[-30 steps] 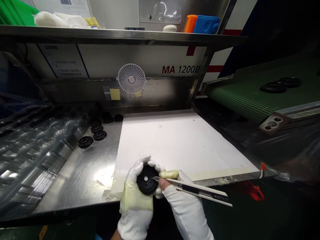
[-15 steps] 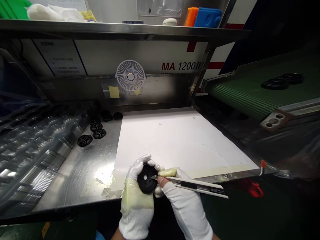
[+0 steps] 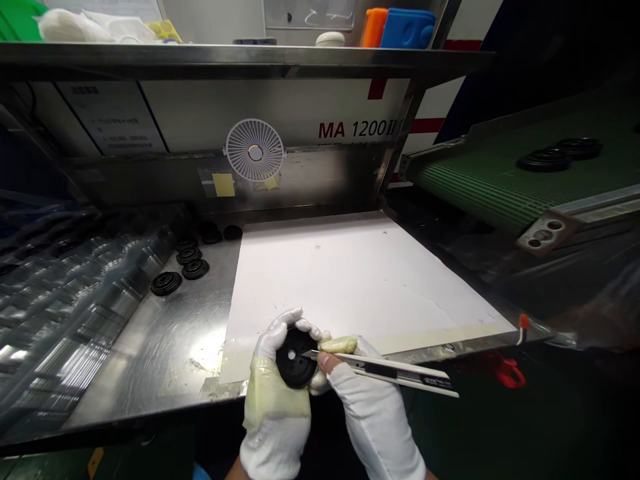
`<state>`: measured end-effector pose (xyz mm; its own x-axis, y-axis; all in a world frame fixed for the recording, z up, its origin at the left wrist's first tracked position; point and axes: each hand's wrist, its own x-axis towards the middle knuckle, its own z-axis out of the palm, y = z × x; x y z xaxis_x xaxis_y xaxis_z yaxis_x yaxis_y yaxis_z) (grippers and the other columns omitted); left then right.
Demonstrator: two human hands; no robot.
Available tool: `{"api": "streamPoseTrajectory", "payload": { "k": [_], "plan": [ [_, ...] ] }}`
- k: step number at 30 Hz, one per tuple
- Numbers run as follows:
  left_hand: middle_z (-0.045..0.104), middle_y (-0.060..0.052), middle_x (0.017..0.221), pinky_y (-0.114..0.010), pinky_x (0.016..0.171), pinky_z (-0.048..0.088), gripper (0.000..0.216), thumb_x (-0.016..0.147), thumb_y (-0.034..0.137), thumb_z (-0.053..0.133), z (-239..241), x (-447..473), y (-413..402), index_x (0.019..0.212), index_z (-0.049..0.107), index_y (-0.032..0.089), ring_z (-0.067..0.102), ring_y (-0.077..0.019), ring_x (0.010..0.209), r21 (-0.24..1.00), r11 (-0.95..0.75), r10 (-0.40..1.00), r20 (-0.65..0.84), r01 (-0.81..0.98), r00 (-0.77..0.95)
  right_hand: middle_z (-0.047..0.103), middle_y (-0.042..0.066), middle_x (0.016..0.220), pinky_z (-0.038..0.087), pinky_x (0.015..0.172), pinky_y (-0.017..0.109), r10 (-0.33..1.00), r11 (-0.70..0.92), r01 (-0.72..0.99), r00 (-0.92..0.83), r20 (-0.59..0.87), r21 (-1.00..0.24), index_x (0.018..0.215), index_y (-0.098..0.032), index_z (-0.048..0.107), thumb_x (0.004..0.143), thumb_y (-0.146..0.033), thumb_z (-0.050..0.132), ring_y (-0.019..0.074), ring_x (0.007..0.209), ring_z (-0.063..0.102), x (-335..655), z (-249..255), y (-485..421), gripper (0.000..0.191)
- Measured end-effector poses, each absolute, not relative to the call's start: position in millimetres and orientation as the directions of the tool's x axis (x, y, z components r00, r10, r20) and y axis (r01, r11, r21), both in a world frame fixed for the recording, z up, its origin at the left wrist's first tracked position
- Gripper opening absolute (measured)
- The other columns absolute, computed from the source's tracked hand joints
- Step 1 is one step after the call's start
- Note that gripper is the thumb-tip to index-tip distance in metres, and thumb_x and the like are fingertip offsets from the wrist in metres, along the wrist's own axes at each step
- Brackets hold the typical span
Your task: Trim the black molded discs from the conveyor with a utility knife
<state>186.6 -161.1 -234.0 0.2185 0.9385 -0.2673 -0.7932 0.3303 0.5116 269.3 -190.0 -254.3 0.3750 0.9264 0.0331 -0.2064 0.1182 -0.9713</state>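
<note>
A round black disc-shaped part (image 3: 290,375) with a small hole at its middle is held up in my left hand (image 3: 277,400), whose white gloved fingers curl round its rim. Yellowish tape wraps that glove across the palm and wrist. My right hand (image 3: 357,393), also in a white glove with a bare thumb tip, grips a utility knife (image 3: 400,373). The knife's blade tip lies against the face of the black part near its centre, and its handle points right. A yellowish wrap covers my right forefinger. Both hands are above the near edge of the bench.
A white sheet (image 3: 320,280) covers the bench's middle. Several black discs (image 3: 195,269) lie to its left, beside stacked clear plastic trays (image 3: 115,287). At right, a green conveyor belt (image 3: 480,187) carries black parts (image 3: 545,160). A small fan (image 3: 255,151) is mounted under the shelf (image 3: 290,62).
The head view has shifted slightly, moving the background a little to the left. Both hands keep their hold, and the knife tip stays on the black part.
</note>
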Motion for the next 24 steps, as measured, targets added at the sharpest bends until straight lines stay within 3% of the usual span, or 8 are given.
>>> {"api": "streamPoseTrajectory", "payload": {
  "k": [6, 9, 12, 14, 16, 19, 24],
  "plan": [
    [0.054, -0.002, 0.081, -0.017, 0.037, 0.034, 0.024, 0.078, 0.031, 0.052, -233.7, 189.3, -159.6, 0.098, 0.06, 0.02, 0.057, -0.0161, 0.072, 0.492, 0.336, 0.935, -0.275, -0.803, 0.223, 0.063, 0.002, 0.079, 0.049, 0.074, 0.034, 0.922, 0.118, -0.206, 0.386, 0.03, -0.971, 0.077, -0.017, 0.06, 0.073, -0.029, 0.065, 0.0165, 0.073, 0.058, 271.2, -252.3, -191.5, 0.014],
    [0.059, -0.004, 0.087, -0.022, 0.049, 0.045, 0.026, 0.078, 0.031, 0.052, -233.6, 189.3, -156.8, 0.099, 0.06, 0.019, 0.059, -0.0189, 0.081, 0.502, 0.33, 0.937, -0.275, -0.799, 0.214, 0.06, -0.001, 0.068, 0.049, 0.069, 0.031, 0.928, 0.146, -0.298, 0.371, 0.027, -0.943, 0.075, -0.018, 0.059, 0.075, -0.026, 0.064, 0.0133, 0.064, 0.056, 271.2, -251.8, -190.1, 0.01],
    [0.06, -0.008, 0.108, -0.031, 0.071, 0.05, 0.033, 0.08, 0.036, 0.05, -234.8, 183.5, -154.5, 0.109, 0.057, 0.021, 0.057, -0.0231, 0.098, 0.617, 0.325, 0.94, -0.297, -0.717, 0.169, 0.06, -0.001, 0.07, 0.048, 0.072, 0.03, 0.936, 0.17, -0.399, 0.353, 0.02, -0.901, 0.076, -0.018, 0.06, 0.076, -0.024, 0.063, 0.0127, 0.066, 0.055, 272.6, -249.0, -188.6, 0.007],
    [0.059, -0.008, 0.113, -0.033, 0.078, 0.048, 0.036, 0.081, 0.037, 0.05, -237.0, 176.7, -154.0, 0.114, 0.055, 0.023, 0.055, -0.0236, 0.103, 0.75, 0.314, 0.949, -0.259, -0.582, 0.179, 0.06, 0.0, 0.075, 0.047, 0.074, 0.03, 0.952, 0.154, -0.468, 0.306, 0.003, -0.87, 0.075, -0.018, 0.06, 0.077, -0.024, 0.063, 0.0131, 0.069, 0.056, 275.5, -244.1, -188.3, 0.006],
    [0.062, -0.007, 0.106, -0.032, 0.078, 0.047, 0.034, 0.08, 0.033, 0.054, -239.8, 169.9, -154.7, 0.112, 0.055, 0.022, 0.057, -0.0223, 0.098, 0.854, 0.28, 0.949, -0.176, -0.439, 0.262, 0.059, 0.0, 0.074, 0.048, 0.07, 0.03, 0.974, 0.099, -0.551, 0.224, -0.032, -0.828, 0.076, -0.018, 0.061, 0.078, -0.025, 0.061, 0.0127, 0.066, 0.056, 279.2, -237.6, -188.9, 0.006],
    [0.063, -0.006, 0.087, -0.03, 0.072, 0.046, 0.021, 0.075, 0.024, 0.06, -242.3, 164.8, -157.6, 0.096, 0.059, 0.017, 0.059, -0.0198, 0.082, 0.904, 0.228, 0.934, -0.098, -0.362, 0.343, 0.057, -0.001, 0.066, 0.047, 0.061, 0.027, 0.982, 0.057, -0.591, 0.18, -0.062, -0.804, 0.074, -0.018, 0.061, 0.076, -0.025, 0.063, 0.0118, 0.06, 0.054, 282.1, -227.4, -191.8, 0.008],
    [0.058, -0.002, 0.07, -0.028, 0.066, 0.043, 0.003, 0.073, 0.02, 0.061, -238.9, 168.2, -160.9, 0.074, 0.059, 0.018, 0.055, -0.0158, 0.068, 0.902, 0.145, 0.979, -0.071, -0.407, 0.192, 0.052, -0.004, 0.053, 0.04, 0.048, 0.022, 0.936, 0.107, -0.509, 0.341, -0.086, -0.854, 0.068, -0.019, 0.059, 0.068, -0.024, 0.07, 0.0088, 0.049, 0.046, 276.5, -217.3, -195.3, 0.012]
  ]
}}
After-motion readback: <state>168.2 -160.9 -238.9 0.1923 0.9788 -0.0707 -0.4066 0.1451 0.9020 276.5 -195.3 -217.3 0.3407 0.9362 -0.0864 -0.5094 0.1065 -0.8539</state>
